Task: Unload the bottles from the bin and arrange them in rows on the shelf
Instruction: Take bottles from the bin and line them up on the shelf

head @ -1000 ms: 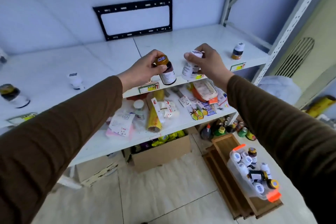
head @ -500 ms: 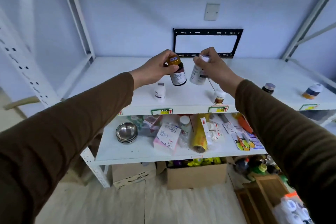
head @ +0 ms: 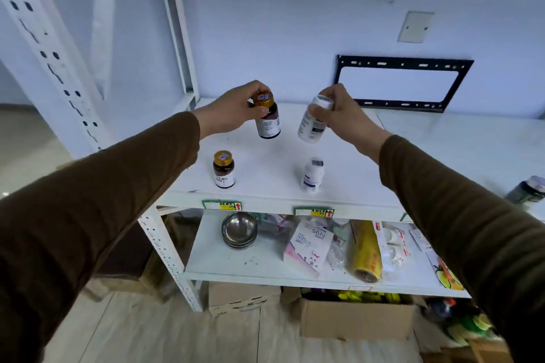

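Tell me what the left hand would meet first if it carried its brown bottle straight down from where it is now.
Most likely the bare top shelf. The left hand holds the brown bottle by its gold cap, behind the standing brown bottle, so that one looks clear of the path, though depth is uncertain.

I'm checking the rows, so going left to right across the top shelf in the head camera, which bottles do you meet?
Standing brown bottle with gold cap → brown bottle held by the left hand → standing white bottle and the white bottle held by the right hand, about level → blurred dark bottle at the far right edge.
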